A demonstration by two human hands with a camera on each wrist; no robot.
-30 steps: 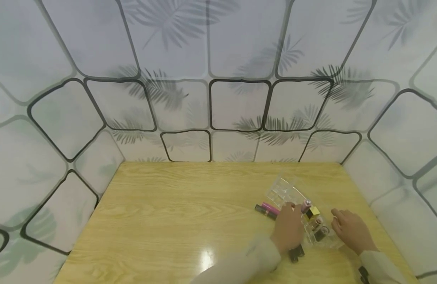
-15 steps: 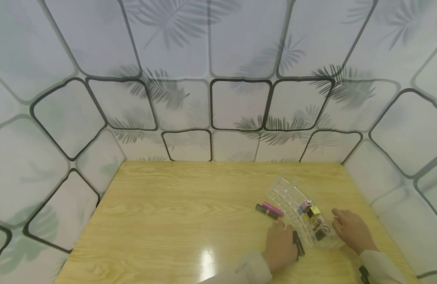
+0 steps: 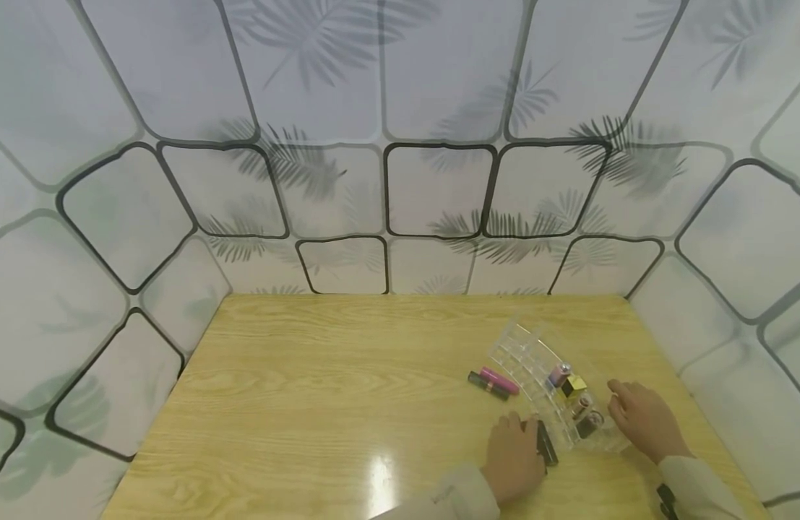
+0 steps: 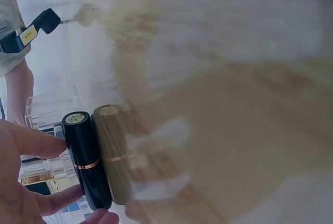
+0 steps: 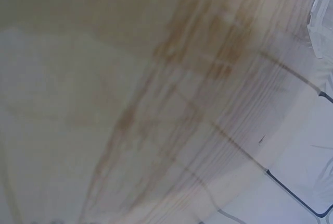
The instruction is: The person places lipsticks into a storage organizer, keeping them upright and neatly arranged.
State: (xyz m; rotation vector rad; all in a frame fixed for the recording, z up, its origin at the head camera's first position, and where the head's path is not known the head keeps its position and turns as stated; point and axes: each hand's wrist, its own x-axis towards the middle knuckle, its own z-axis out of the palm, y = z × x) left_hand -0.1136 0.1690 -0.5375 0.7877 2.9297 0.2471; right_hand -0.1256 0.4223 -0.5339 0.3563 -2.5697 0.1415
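Note:
My left hand (image 3: 513,455) is low over the table, its thumb and fingers about a black lipstick tube (image 4: 86,156) with a rose-gold band. The tube's reflection lies beside it on the glossy tabletop. Another black tube (image 3: 547,443) lies between this hand and a clear, curved makeup organizer (image 3: 519,352). My right hand (image 3: 647,419) rests at the organizer's right side with loosely bent fingers; whether it touches the wall cannot be made out. Only a corner of the organizer shows in the right wrist view, and the right hand is out of it.
Several cosmetics stand in the organizer, among them a lilac-pink one (image 3: 559,374), a yellow-and-black one (image 3: 573,386) and a dark one (image 3: 590,425). A magenta tube (image 3: 499,380) and a dark tube (image 3: 488,386) lie left of it. A patterned wall covering (image 3: 432,195) surrounds the wooden table (image 3: 295,383).
My left hand has come back from over the organizer, moving left and toward me to the black tubes, where its fingers have closed on one. The right hand has stayed in place.

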